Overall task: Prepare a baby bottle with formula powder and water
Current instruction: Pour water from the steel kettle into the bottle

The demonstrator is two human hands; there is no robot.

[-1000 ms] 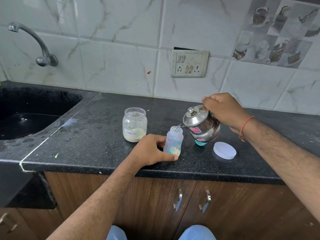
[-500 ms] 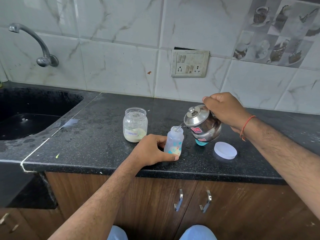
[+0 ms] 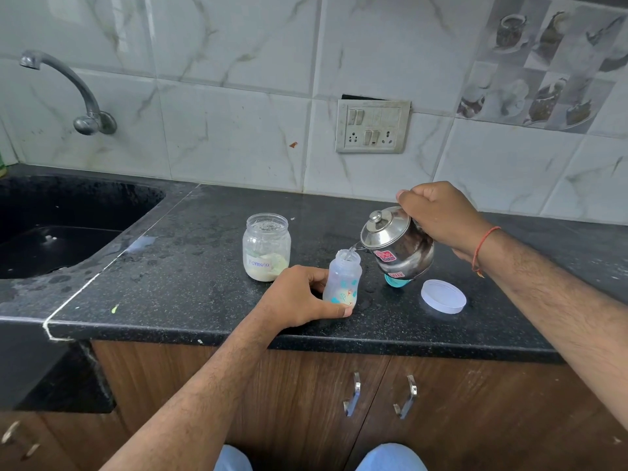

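While left hand (image 3: 299,297) grips small translucent plastic baby bottle (image 3: 341,283) upright on black speckled counter (image 3: 170,294), right hand (image 3: 441,215) beyond grips tilted steel kettle (image 3: 397,246), spout over bottle mouth. Clear formula jar (image 3: 266,246) behind left hand.

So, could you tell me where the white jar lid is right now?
In the head view the white lid lies flat on the black counter, right of the tilted steel kettle and under the right forearm.

Black counter (image 3: 190,266), bottle (image 3: 341,283), jar (image 3: 266,248), lid (image 3: 443,296)
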